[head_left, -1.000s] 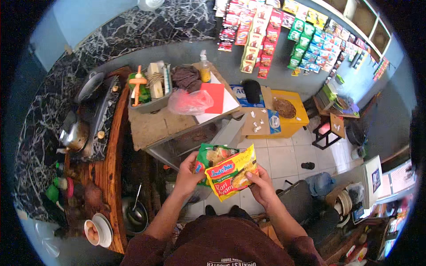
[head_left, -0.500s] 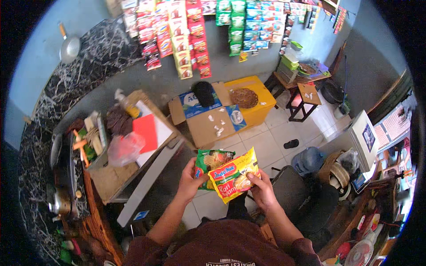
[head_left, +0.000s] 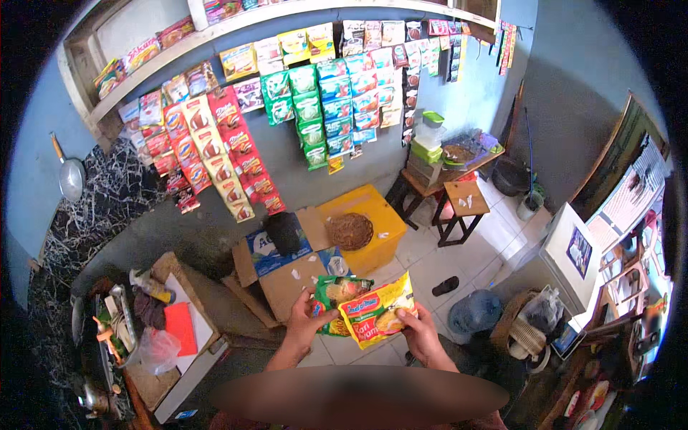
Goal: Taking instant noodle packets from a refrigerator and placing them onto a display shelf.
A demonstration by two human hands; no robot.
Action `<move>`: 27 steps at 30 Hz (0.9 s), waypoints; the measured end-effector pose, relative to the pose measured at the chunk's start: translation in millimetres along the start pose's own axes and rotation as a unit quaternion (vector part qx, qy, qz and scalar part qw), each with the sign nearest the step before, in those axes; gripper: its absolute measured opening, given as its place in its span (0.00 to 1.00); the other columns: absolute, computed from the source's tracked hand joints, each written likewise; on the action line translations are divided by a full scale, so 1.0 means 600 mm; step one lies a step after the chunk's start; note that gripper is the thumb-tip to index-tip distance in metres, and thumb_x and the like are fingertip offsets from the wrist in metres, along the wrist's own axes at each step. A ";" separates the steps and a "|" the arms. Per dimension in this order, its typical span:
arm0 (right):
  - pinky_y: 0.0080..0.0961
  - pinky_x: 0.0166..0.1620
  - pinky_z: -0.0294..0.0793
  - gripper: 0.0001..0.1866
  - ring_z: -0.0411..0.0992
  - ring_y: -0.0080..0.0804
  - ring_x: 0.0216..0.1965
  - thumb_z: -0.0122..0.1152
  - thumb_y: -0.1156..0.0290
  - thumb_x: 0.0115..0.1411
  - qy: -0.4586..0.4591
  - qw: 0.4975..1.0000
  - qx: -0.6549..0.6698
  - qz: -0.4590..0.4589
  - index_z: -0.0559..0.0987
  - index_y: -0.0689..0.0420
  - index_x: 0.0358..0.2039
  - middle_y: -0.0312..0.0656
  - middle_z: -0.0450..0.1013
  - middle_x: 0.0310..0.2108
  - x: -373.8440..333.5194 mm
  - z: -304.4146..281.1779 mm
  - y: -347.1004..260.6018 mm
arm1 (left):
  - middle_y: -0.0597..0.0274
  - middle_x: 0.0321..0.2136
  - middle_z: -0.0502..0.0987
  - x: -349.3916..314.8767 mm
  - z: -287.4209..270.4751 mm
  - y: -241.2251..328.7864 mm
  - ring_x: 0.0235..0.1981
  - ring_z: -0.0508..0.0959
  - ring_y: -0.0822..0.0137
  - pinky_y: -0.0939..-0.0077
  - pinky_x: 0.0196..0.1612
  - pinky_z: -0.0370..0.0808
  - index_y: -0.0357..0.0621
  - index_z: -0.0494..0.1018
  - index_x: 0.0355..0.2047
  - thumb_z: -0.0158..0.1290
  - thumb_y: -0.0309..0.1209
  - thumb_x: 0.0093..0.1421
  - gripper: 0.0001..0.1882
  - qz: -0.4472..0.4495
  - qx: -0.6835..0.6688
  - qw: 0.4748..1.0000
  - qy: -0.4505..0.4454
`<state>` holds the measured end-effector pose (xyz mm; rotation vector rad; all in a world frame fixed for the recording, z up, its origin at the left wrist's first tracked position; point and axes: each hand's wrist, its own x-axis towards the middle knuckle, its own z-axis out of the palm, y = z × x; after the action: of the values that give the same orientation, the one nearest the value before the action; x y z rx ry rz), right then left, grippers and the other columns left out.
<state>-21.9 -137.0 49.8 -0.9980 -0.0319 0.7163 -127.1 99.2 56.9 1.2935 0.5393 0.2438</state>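
Note:
My left hand [head_left: 304, 328] is closed on a green instant noodle packet [head_left: 344, 288], with its thumb lying across the front near the yellow one. A yellow instant noodle packet [head_left: 378, 314] is gripped at its right edge by my right hand [head_left: 424, 335], thumb on top. The yellow packet overlaps the green one and hides part of it. Both are held up in front of me, above the tiled floor.
Hanging strips of sachets [head_left: 215, 161] line the far wall below a white shelf [head_left: 272, 32]. A cardboard box [head_left: 276, 287] and a yellow box [head_left: 390, 247] stand ahead. At right are a wooden stool [head_left: 466, 199], a blue water jug [head_left: 474, 314] and a white cabinet [head_left: 566, 240].
The view has tilted upward, bringing the shelf above the sachets into sight. Both hands keep hold of the two noodle packets, which sit slightly lower in the picture.

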 end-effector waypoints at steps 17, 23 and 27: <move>0.37 0.54 0.73 0.21 0.73 0.34 0.50 0.64 0.70 0.61 0.001 0.995 0.092 -0.033 0.72 0.61 0.53 0.42 0.74 0.49 0.293 -0.050 -0.139 | 0.62 0.48 0.77 0.445 0.181 0.054 0.49 0.75 0.72 0.76 0.53 0.71 0.40 0.69 0.55 0.64 0.24 0.54 0.28 0.027 0.101 0.959 -0.265; 0.38 0.52 0.76 0.19 0.74 0.34 0.49 0.62 0.72 0.62 0.052 0.990 0.112 -0.074 0.72 0.59 0.53 0.42 0.74 0.48 0.374 -0.129 -0.224 | 0.62 0.50 0.76 0.566 0.312 0.070 0.51 0.74 0.72 0.76 0.57 0.68 0.40 0.69 0.56 0.63 0.27 0.55 0.28 -0.004 0.037 0.932 -0.362; 0.38 0.51 0.76 0.19 0.74 0.34 0.49 0.61 0.70 0.63 0.052 0.985 0.135 -0.093 0.72 0.60 0.53 0.42 0.74 0.48 0.434 -0.196 -0.301 | 0.62 0.52 0.75 0.621 0.414 0.103 0.53 0.73 0.72 0.75 0.58 0.67 0.39 0.69 0.57 0.62 0.27 0.57 0.28 -0.023 0.062 0.945 -0.321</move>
<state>316.2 -139.8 48.1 -0.7598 0.0612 0.4816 324.5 78.8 68.9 1.3885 0.0240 -0.2555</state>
